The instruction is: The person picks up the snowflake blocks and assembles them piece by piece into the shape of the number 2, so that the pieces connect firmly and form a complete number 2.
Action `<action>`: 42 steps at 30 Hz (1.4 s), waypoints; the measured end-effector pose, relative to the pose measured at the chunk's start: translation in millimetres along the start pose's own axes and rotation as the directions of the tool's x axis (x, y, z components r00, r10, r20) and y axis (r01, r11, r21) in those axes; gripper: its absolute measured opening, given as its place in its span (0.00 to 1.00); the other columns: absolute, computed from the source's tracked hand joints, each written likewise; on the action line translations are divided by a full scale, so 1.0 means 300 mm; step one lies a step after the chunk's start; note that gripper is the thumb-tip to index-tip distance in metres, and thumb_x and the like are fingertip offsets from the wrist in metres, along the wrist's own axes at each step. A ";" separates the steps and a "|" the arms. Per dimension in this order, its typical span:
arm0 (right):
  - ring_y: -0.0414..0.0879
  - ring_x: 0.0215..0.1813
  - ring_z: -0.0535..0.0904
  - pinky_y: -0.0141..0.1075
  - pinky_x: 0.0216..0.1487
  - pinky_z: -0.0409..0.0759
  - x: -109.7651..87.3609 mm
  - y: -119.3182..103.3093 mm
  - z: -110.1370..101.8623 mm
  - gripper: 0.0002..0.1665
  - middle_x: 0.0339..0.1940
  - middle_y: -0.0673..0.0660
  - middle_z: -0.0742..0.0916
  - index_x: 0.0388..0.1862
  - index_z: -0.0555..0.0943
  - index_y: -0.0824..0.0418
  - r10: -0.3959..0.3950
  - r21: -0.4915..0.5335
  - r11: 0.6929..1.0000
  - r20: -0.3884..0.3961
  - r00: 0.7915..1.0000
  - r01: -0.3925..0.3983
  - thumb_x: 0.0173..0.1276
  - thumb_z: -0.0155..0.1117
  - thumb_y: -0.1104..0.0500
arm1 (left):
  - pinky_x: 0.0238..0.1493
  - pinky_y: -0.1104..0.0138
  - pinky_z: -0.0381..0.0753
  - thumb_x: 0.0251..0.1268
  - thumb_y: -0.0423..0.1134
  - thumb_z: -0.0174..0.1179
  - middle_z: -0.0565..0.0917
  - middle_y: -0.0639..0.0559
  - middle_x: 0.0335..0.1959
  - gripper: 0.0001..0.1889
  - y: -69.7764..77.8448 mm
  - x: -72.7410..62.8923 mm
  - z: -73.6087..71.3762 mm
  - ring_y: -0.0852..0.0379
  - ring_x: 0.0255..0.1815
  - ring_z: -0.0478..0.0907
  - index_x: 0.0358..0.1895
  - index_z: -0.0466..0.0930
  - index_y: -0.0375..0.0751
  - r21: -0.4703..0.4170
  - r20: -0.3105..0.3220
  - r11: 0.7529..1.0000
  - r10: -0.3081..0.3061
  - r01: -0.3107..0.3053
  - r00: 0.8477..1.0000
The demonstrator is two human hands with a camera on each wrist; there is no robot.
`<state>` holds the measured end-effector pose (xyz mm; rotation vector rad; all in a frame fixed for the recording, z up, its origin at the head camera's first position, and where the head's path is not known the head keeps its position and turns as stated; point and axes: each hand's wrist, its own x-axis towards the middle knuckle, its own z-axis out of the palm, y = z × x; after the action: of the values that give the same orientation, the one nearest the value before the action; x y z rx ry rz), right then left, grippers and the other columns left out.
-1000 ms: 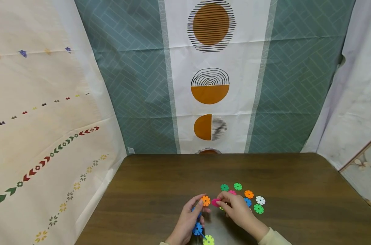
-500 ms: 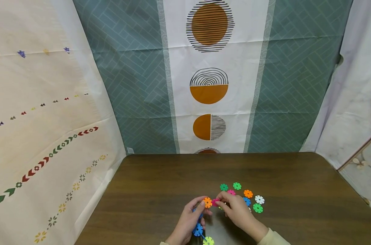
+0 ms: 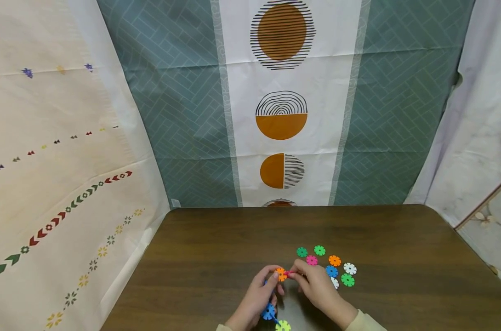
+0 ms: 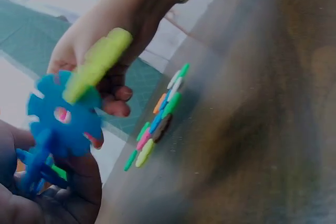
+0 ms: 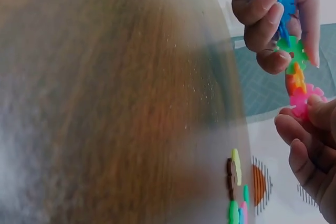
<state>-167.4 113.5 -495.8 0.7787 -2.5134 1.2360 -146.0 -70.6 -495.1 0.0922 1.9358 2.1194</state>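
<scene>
My left hand (image 3: pixel 254 296) holds a chain of notched, flower-shaped plastic discs. An orange disc (image 3: pixel 281 274) is at its upper end, joined to a green disc (image 5: pixel 294 56) in the right wrist view. Several blue discs (image 4: pixel 65 116) follow, one edge-on in the palm, and a yellow disc (image 3: pixel 282 326) stands crosswise at the lower end. Between thumb and finger, my right hand (image 3: pixel 320 286) pinches a pink disc (image 5: pixel 303 100). Its edge meets the orange disc's edge; how deep the slots engage cannot be told. Fingers partly cover the chain.
Loose discs lie flat on the brown table (image 3: pixel 217 239) beyond my right hand: a dark green disc (image 3: pixel 302 252), a pink one (image 3: pixel 311 260), an orange one (image 3: pixel 334 260), a blue one (image 3: pixel 331 271), a white one (image 3: pixel 350 269) and others. Patterned cloths hang behind and beside the table.
The pink disc was apart from the orange disc; my right hand has brought it left against that disc. It has turned from face-on to nearly edge-on. My left hand has shifted slightly right.
</scene>
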 end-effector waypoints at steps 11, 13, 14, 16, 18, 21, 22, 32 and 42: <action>0.33 0.17 0.73 0.29 0.22 0.73 0.002 0.013 -0.035 0.03 0.24 0.47 0.84 0.35 0.80 0.50 0.060 -0.011 0.998 0.088 0.994 -0.059 0.67 0.66 0.58 | 0.12 0.74 0.72 0.69 0.48 0.60 0.76 0.54 0.21 0.20 -0.003 0.032 0.007 0.65 0.12 0.64 0.45 0.79 0.31 0.034 -0.019 0.995 -0.093 0.094 0.995; 0.34 0.18 0.73 0.29 0.22 0.73 0.009 0.020 -0.044 0.05 0.27 0.46 0.84 0.38 0.81 0.51 0.094 -0.029 0.995 0.121 0.988 -0.092 0.65 0.69 0.59 | 0.12 0.74 0.71 0.69 0.48 0.60 0.73 0.55 0.20 0.20 -0.006 0.035 0.002 0.64 0.12 0.62 0.44 0.79 0.30 0.025 -0.036 0.996 -0.090 0.091 0.995; 0.34 0.19 0.73 0.30 0.23 0.74 0.013 0.025 -0.047 0.06 0.28 0.46 0.85 0.38 0.82 0.51 0.112 -0.043 0.993 0.132 0.985 -0.107 0.64 0.70 0.59 | 0.13 0.74 0.71 0.69 0.48 0.60 0.72 0.55 0.20 0.20 -0.006 0.036 -0.001 0.64 0.12 0.61 0.44 0.79 0.30 0.023 -0.045 0.996 -0.089 0.090 0.995; 0.35 0.23 0.74 0.31 0.25 0.75 0.020 0.035 -0.052 0.08 0.30 0.45 0.85 0.39 0.82 0.52 0.141 -0.095 0.987 0.140 0.980 -0.129 0.61 0.72 0.60 | 0.13 0.74 0.71 0.70 0.49 0.59 0.71 0.55 0.20 0.20 -0.005 0.038 -0.007 0.64 0.12 0.60 0.44 0.79 0.30 0.016 -0.052 0.996 -0.092 0.093 0.994; 0.36 0.26 0.74 0.32 0.28 0.75 0.026 0.046 -0.052 0.09 0.30 0.44 0.84 0.37 0.83 0.53 0.168 -0.162 0.976 0.137 0.976 -0.145 0.59 0.74 0.61 | 0.13 0.73 0.72 0.70 0.49 0.59 0.71 0.55 0.20 0.21 -0.004 0.039 -0.012 0.64 0.12 0.59 0.45 0.78 0.30 0.008 -0.047 0.995 -0.095 0.096 0.994; 0.38 0.30 0.73 0.35 0.31 0.75 0.030 0.061 -0.048 0.10 0.29 0.45 0.81 0.36 0.84 0.54 0.199 -0.263 0.952 0.135 0.971 -0.159 0.56 0.76 0.59 | 0.13 0.73 0.72 0.69 0.50 0.60 0.70 0.55 0.20 0.21 -0.002 0.041 -0.013 0.64 0.11 0.58 0.45 0.78 0.31 0.006 -0.037 0.994 -0.104 0.105 0.994; 0.40 0.30 0.73 0.36 0.31 0.75 0.031 0.064 -0.045 0.11 0.29 0.45 0.81 0.37 0.84 0.55 0.208 -0.291 0.943 0.136 0.969 -0.161 0.55 0.77 0.58 | 0.13 0.73 0.72 0.69 0.51 0.60 0.70 0.55 0.20 0.21 -0.001 0.041 -0.012 0.64 0.11 0.58 0.45 0.78 0.31 0.006 -0.037 0.994 -0.106 0.106 0.994; 0.43 0.26 0.74 0.36 0.25 0.75 0.036 0.082 -0.012 0.16 0.31 0.48 0.76 0.34 0.81 0.54 0.118 -0.463 0.884 0.101 0.988 -0.059 0.51 0.80 0.57 | 0.12 0.72 0.72 0.70 0.60 0.54 0.68 0.56 0.17 0.23 0.008 0.028 -0.001 0.64 0.10 0.60 0.32 0.74 0.41 -0.080 -0.041 0.988 -0.135 0.131 0.990; 0.39 0.27 0.75 0.34 0.27 0.74 0.035 0.082 -0.011 0.19 0.26 0.44 0.81 0.38 0.76 0.53 0.173 -0.382 0.916 0.107 0.979 -0.120 0.53 0.78 0.60 | 0.12 0.73 0.72 0.66 0.58 0.59 0.67 0.57 0.15 0.23 0.015 0.013 -0.004 0.66 0.08 0.61 0.24 0.71 0.44 -0.115 -0.063 0.984 -0.140 0.133 0.988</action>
<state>-189.9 124.8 -505.6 0.6079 -2.8432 0.7175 -150.8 -71.1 -491.4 -0.1358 1.8016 2.1603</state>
